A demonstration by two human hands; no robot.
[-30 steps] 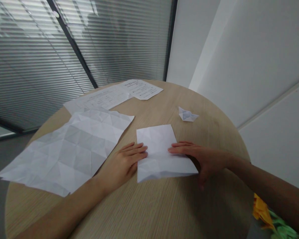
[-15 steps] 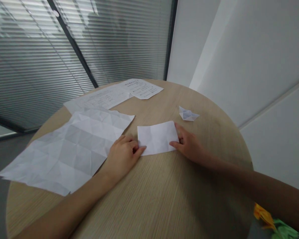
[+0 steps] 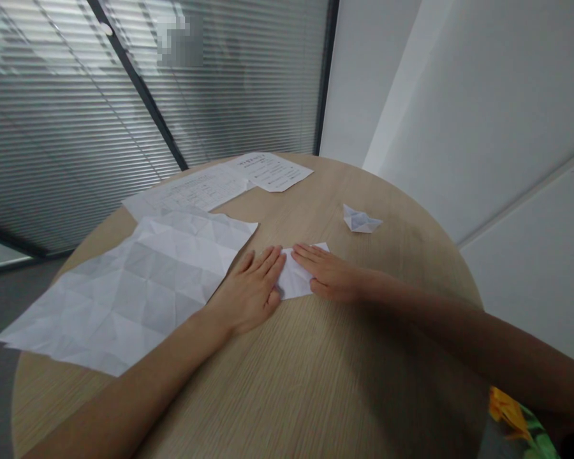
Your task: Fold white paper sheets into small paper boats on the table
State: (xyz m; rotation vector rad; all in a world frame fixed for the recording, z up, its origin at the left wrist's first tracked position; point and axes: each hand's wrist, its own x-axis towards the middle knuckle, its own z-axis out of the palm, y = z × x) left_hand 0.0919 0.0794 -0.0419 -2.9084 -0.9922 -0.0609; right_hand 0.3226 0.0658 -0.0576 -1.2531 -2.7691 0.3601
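A small white sheet of paper [image 3: 295, 280] lies flat on the round wooden table [image 3: 277, 382], partly covered by both hands. My left hand [image 3: 253, 290] rests on its left part, palm down with the fingers stretched out. Over the right part lies my right hand [image 3: 332, 274], also flat, its fingers pointing left. A narrow strip of the paper shows between the hands, and a corner sticks out above the right fingers. Beyond the right hand sits a small folded paper boat [image 3: 361, 220].
Large creased white sheets [image 3: 148, 287] cover the table's left side, reaching past its edge. Behind them lie printed pages [image 3: 272, 171]. Window blinds [image 3: 249, 83] and a white wall [image 3: 483, 115] stand behind the table. Something orange and green [image 3: 509, 411] shows at lower right.
Both hands have let go of the paper's side edges and now lie flat on top of it, closer together. The boat and the large sheets have stayed put.
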